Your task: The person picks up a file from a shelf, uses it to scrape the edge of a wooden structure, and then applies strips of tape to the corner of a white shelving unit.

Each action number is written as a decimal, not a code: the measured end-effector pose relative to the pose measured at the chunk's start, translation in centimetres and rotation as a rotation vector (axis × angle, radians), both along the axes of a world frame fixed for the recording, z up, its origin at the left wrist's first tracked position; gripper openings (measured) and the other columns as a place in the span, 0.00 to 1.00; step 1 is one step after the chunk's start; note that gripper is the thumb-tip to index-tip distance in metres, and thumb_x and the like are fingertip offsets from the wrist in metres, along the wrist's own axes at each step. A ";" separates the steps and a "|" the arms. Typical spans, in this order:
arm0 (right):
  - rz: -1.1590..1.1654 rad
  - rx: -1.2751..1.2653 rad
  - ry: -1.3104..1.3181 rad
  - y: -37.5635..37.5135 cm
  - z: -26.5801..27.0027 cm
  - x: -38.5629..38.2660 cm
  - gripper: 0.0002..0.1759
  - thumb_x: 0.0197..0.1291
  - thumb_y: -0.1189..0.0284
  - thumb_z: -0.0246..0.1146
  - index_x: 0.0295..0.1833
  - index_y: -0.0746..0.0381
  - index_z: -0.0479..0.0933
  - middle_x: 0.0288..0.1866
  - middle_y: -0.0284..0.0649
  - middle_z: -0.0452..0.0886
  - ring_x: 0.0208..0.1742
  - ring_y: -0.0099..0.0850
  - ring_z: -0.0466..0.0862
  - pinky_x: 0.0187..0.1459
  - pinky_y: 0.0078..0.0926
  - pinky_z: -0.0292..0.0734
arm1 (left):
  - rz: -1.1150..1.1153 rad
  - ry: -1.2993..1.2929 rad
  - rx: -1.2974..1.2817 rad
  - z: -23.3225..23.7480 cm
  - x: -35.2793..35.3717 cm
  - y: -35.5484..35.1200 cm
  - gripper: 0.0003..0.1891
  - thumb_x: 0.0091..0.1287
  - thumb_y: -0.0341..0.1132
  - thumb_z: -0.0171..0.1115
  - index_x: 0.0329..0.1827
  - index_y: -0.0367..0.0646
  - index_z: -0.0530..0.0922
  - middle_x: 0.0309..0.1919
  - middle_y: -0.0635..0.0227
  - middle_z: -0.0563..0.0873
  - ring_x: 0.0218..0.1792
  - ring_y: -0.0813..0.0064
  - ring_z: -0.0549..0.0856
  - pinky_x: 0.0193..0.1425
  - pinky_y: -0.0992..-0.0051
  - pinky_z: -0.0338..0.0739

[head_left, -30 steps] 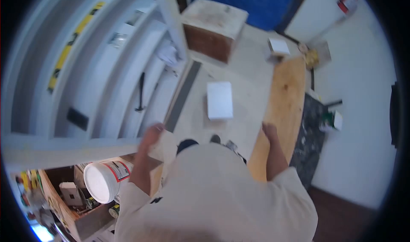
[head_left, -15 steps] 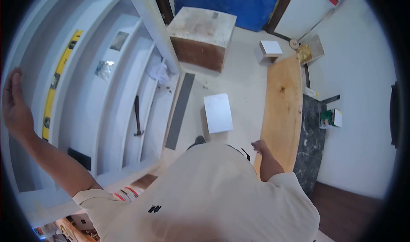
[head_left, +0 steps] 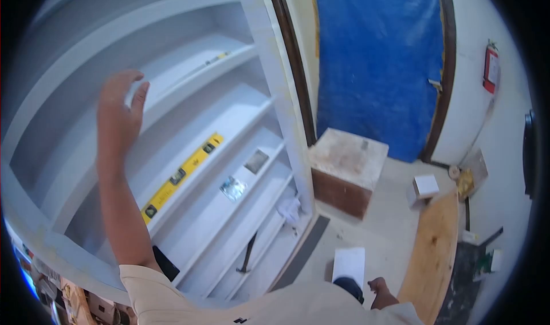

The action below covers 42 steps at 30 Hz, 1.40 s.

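Observation:
My left hand (head_left: 120, 101) is raised in front of the white shelf unit (head_left: 200, 75). Its fingers are bent and the thumb stands apart, with nothing visible between them. Just right of it, an upper shelf bears a thin object with yellow parts (head_left: 217, 57), too small to name. On the shelf below rests a yellow spirit level (head_left: 182, 176). Lower down lie a grey flat rectangle (head_left: 256, 161), a shiny clear packet (head_left: 233, 188) and a hammer (head_left: 247, 253). My right hand (head_left: 379, 286) hangs low by the white box (head_left: 349, 265), fingers loosely apart, holding nothing visible.
A stained wooden box (head_left: 344, 176) stands beyond the shelves, before a blue sheet (head_left: 378, 67) over a doorway. A long wooden board (head_left: 429, 250) lies at the right. A fire extinguisher (head_left: 491, 67) hangs on the wall. A crumpled white bag (head_left: 288, 209) sits on a lower shelf.
My view has tilted up and turned toward the shelves, showing more upper shelves. My left hand has moved from the lower shelf's left end to an upper shelf. My right hand stays low.

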State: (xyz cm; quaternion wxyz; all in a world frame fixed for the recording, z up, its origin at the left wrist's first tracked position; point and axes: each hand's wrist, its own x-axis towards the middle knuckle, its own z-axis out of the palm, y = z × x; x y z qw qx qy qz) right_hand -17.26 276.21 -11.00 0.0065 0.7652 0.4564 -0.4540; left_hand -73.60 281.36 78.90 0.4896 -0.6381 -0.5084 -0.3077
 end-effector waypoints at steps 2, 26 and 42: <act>0.073 0.081 -0.051 3.9 3.9 -3.0 0.22 0.53 0.58 0.65 0.41 0.67 0.82 0.41 0.51 0.84 0.46 0.44 0.84 0.49 0.35 0.77 | 0.009 0.055 0.056 1.5 -0.9 0.3 0.10 0.64 0.32 0.60 0.44 0.37 0.79 0.47 0.57 0.81 0.51 0.56 0.78 0.56 0.65 0.71; -0.073 0.008 -0.073 3.4 20.6 1.1 0.14 0.58 0.60 0.60 0.34 0.60 0.79 0.27 0.39 0.82 0.28 0.33 0.81 0.30 0.35 0.76 | 0.895 -0.173 0.016 17.0 -7.9 6.4 0.27 0.63 0.53 0.58 0.59 0.45 0.74 0.55 0.63 0.78 0.60 0.61 0.74 0.65 0.51 0.60; -0.078 0.157 0.067 6.1 25.9 -7.1 0.13 0.60 0.61 0.59 0.36 0.60 0.78 0.27 0.37 0.80 0.26 0.32 0.79 0.27 0.33 0.74 | 0.593 -0.332 -0.531 -0.9 -6.2 17.7 0.23 0.71 0.49 0.45 0.44 0.38 0.81 0.47 0.54 0.82 0.52 0.54 0.78 0.56 0.55 0.73</act>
